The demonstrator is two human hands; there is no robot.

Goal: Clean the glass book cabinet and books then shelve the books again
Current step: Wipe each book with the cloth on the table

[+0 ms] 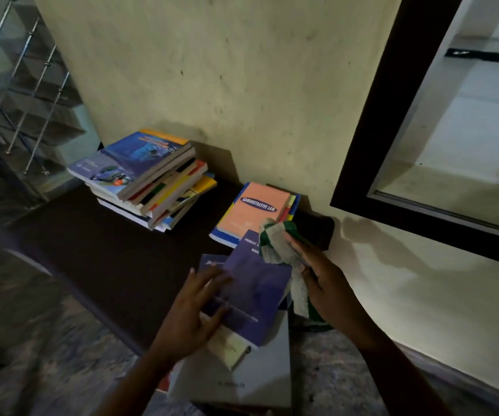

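Cloth (272, 238) pinched in right fingers (302, 249) — left fingers (212, 277), blurred, spread on purple book (257, 289), title half-hidden

A cream wall (212, 70) fills the far side, smudged and dotted with small dark specks. On its right part hangs a broad dark frame (371, 121) around a pale, shiny pane (467, 130) (window or mirror, it is hard to say). Below the frame a soft shadow (392, 250) lies on the wall. A dark table (107, 250) stands against the wall, running from the left toward the centre. A mottled grey floor (32, 340) spreads across the near left, blurred.
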